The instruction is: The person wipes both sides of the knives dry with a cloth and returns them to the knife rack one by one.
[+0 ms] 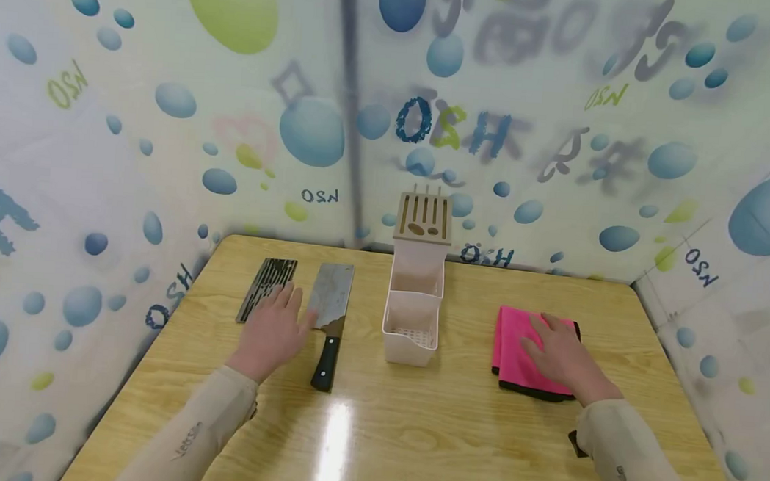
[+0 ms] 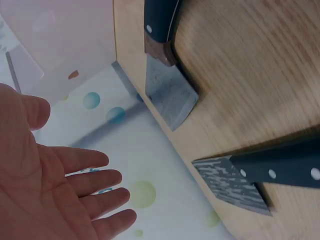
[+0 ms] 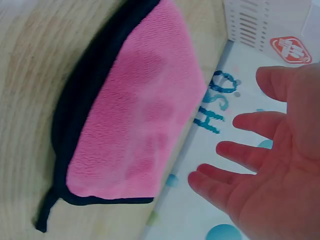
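Observation:
My left hand [image 1: 273, 333] hovers with extended fingers over the left of the table, holding nothing. Beneath it lies a cleaver with a black-streaked blade [image 1: 268, 286]; its dark riveted handle [image 2: 280, 165] shows only in the left wrist view. Just to the right is a second cleaver [image 1: 331, 296], with a plain grey blade and black handle. On the right side, my right hand [image 1: 563, 354] is above a folded pink cloth [image 1: 511, 344] with black edging. Its fingers are spread, and nothing is in its grasp.
A pale plastic knife holder [image 1: 413, 323] with open compartments and a slotted brown top stands upright at the table's middle, near the back. The wooden table [image 1: 412, 441] meets patterned walls [image 1: 294, 213] at its back and sides.

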